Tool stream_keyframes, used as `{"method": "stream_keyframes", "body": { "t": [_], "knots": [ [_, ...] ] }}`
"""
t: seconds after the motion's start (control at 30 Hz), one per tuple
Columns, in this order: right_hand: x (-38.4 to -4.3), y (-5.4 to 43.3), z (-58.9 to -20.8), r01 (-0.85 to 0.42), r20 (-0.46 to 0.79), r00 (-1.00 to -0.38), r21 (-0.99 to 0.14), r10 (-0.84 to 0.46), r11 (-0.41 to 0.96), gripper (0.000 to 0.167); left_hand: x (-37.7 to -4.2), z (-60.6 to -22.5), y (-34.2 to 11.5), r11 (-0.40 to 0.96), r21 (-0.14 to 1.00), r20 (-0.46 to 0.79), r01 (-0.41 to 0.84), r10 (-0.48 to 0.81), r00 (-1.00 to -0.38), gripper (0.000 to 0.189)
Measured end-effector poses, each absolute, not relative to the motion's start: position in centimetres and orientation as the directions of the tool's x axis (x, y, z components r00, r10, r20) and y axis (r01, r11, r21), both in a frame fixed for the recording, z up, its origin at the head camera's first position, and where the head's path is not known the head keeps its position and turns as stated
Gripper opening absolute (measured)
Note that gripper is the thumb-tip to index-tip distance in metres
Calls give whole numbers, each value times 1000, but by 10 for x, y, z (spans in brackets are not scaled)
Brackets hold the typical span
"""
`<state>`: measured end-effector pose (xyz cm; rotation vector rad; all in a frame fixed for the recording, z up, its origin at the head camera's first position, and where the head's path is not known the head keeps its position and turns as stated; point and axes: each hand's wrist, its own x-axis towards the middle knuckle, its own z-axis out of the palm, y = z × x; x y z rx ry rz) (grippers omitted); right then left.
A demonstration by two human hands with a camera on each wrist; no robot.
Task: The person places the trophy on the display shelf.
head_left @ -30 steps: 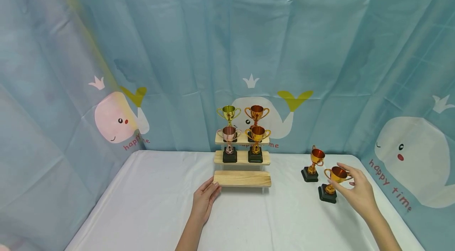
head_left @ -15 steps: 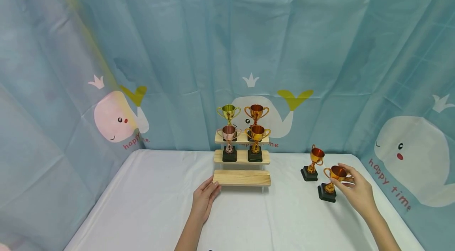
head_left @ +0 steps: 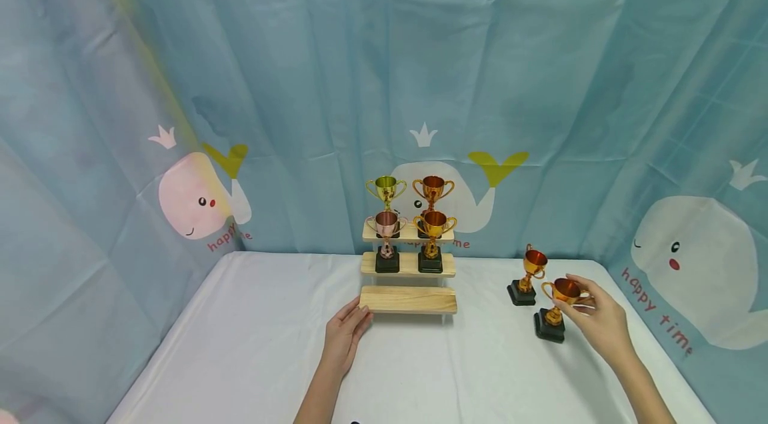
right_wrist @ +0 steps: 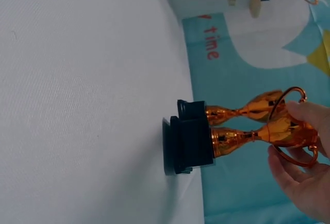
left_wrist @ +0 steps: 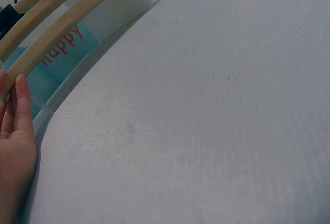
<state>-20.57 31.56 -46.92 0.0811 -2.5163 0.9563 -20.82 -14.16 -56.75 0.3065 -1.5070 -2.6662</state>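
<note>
My right hand (head_left: 605, 319) pinches the cup of a golden-orange trophy (right_wrist: 281, 131) between thumb and fingers. Its black square base (head_left: 549, 325) is close over the white cloth, with a shadow beside it in the right wrist view. Just behind it stands a second golden-orange trophy (head_left: 527, 275). At the centre is a three-step wooden display stand (head_left: 408, 301). My left hand (head_left: 345, 337) grips the left end of its lowest step, fingers at the underside in the left wrist view. That step is bare.
On the middle step stand a pink trophy (head_left: 387, 242) and a golden-orange trophy (head_left: 431, 244). A yellow-gold trophy (head_left: 386, 189) and a copper-coloured trophy (head_left: 433, 189) occupy the top step, partly hidden. A blue curtain (head_left: 336, 111) with whale prints surrounds the white-covered table (head_left: 258, 344).
My right thumb and fingers have closed on the trophy's cup. The trophy has moved slightly left and stands straighter. My left hand has stayed on the stand.
</note>
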Motion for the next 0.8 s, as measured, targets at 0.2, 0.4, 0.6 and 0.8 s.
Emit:
{"method": "stream_keyframes", "body": {
  "t": [0.2,0.4,0.6,0.8],
  "knots": [
    [-206,308,-465,-234,429,-900,-629,80,741,59,-208,-567,-142,-516,856,-142,-44,-152,-978,57],
    [-207,297,-460,-249,424,-903,-642,66,725,57,-208,-567,-142,-515,856,-128,-36,-144,-981,59],
    [-208,284,-455,-241,404,-913,-655,62,716,57,-209,-567,-142,-503,863,-132,-36,-158,-979,57],
    [-212,272,-450,-279,423,-905,-673,46,685,55,-210,-567,-141,-511,859,-141,-38,-165,-976,56]
  ]
}}
